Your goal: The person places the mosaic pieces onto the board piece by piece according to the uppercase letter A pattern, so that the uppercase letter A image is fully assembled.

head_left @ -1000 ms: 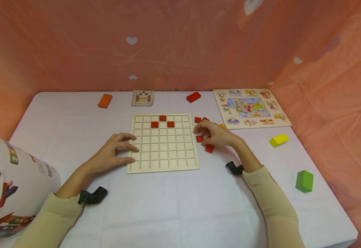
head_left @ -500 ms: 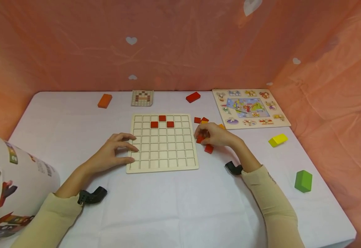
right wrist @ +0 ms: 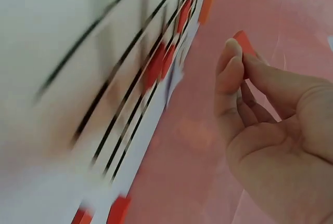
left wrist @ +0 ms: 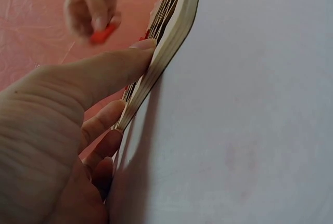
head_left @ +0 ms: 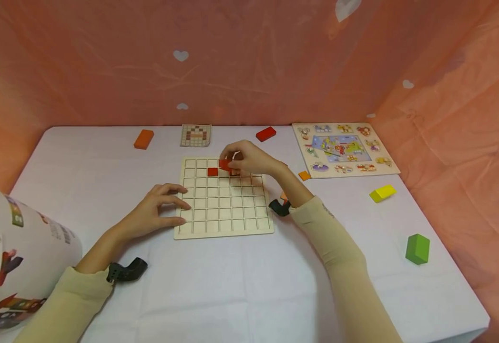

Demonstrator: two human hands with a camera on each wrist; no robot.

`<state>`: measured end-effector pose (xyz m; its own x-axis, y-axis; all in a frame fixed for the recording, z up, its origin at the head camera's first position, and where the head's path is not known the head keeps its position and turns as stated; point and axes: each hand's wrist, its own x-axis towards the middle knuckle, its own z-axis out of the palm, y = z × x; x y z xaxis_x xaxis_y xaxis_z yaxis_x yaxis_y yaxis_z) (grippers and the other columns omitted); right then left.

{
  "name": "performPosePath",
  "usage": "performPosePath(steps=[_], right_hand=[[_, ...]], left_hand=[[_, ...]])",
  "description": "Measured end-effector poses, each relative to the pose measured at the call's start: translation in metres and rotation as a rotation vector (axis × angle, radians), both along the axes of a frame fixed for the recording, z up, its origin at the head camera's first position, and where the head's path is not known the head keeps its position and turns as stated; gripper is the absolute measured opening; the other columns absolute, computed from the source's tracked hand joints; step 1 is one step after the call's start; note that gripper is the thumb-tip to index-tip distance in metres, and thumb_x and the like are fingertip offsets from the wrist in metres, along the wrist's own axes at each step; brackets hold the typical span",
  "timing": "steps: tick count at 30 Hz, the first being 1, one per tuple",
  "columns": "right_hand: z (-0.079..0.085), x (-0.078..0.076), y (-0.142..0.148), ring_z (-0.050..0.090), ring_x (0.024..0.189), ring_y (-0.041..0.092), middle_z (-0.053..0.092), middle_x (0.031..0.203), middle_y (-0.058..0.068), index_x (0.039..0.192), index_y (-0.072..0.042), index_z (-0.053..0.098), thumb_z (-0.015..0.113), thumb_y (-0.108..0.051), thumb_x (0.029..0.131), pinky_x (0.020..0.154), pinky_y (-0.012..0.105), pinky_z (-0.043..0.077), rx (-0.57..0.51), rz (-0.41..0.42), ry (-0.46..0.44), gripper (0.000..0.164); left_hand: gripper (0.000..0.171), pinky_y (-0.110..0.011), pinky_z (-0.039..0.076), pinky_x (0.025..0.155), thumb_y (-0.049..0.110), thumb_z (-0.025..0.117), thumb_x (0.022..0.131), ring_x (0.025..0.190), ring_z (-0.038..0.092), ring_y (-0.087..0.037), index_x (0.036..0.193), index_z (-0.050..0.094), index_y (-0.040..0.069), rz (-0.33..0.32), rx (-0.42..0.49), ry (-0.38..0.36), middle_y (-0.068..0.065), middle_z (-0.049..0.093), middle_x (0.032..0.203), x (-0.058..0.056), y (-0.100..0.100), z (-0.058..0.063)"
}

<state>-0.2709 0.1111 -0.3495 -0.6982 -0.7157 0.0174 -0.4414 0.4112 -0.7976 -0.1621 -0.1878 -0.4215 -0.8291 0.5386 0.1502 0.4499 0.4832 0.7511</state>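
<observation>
A pale gridded board [head_left: 219, 221] lies mid-table. My left hand [head_left: 157, 209] rests its thumb and fingertips on the board's left edge, fingers spread and relaxed. My right hand [head_left: 249, 158] is above the board's upper part. Its thumb and fingers pinch a small red square tile [right wrist: 244, 43], clear of the board in the right wrist view. One red tile [head_left: 212, 172] in the grid shows plainly in the head view. The right hand partly covers the others there, but the right wrist view shows another red tile [right wrist: 155, 68] set in the grid.
A small pattern card [head_left: 196, 136] lies behind the board. Further right is a wooden picture puzzle [head_left: 305, 157], with an orange tile [head_left: 304, 175] near it. Orange [head_left: 144, 139], red [head_left: 266, 134], yellow [head_left: 382, 193] and green [head_left: 417, 248] blocks lie around. A white bucket [head_left: 39, 238] stands at left.
My right hand has moved from the loose tiles at the board's right side to above its upper part, carrying a red tile. The left hand has stayed at the board's edge.
</observation>
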Motion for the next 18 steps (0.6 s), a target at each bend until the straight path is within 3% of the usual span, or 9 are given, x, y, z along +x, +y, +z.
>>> performPosePath(steps=[8,11,18], right_hand=[[-0.009,-0.008,-0.053,0.063,0.069,0.029,0.062,0.089,0.014,0.109,0.009,0.069,0.056,0.01,0.094,0.068,0.03,0.055,0.042,0.117,-0.059,0.019],[-0.013,-0.007,-0.062,0.063,0.074,0.026,0.065,0.095,0.015,0.109,0.008,0.069,0.057,0.012,0.094,0.07,0.029,0.055,0.077,0.132,-0.06,0.02],[-0.011,0.007,-0.064,0.058,0.096,0.022,0.063,0.107,0.014,0.116,0.003,0.067,0.065,0.004,0.093,0.082,0.025,0.048,0.236,0.101,0.041,0.024]], left_hand=[[0.025,-0.066,0.024,0.103,0.018,0.083,0.082,0.131,0.033,-0.037,0.106,0.076,0.015,-0.003,-0.007,0.003,-0.012,0.05,0.138,0.001,0.0,0.003],[0.025,-0.066,0.025,0.103,0.018,0.083,0.082,0.13,0.034,-0.037,0.106,0.076,0.015,0.001,-0.012,0.001,-0.012,0.05,0.138,0.001,0.0,0.003],[0.025,-0.065,0.024,0.104,0.018,0.084,0.081,0.13,0.034,-0.036,0.105,0.076,0.015,0.005,-0.009,0.002,-0.012,0.051,0.138,0.001,0.0,0.002]])
